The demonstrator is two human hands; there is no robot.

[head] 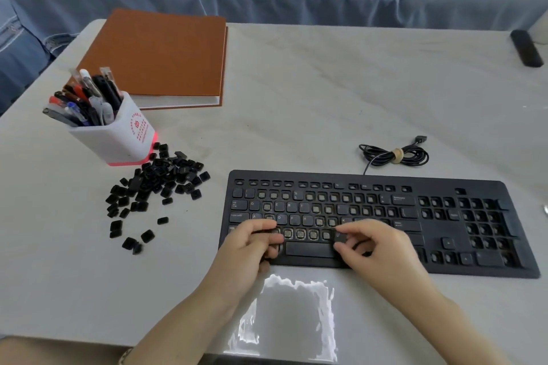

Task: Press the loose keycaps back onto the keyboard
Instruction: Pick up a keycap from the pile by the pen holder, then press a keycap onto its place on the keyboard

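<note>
Your left hand (pixel 252 243) curled on the keyboard's (pixel 385 178) lower-left corner, hold unclear, your right hand (pixel 376 243) pinching a black keycap (pixel 341 237) beside the spacebar (pixel 308 249), loose keycaps (pixel 157 184) heaped leftward.

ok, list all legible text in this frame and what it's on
"Caps Lock": key at the keyboard left edge.
"E", "R", "T": keycaps in the upper letter row.
"A", "D", "F", "H", "K": home-row keycaps.
"%" over "5": number-row keycap.
Red print on the pen holder: blurred, unreadable.
Other key legends and the keycap pinched by the right hand: too small.
</note>
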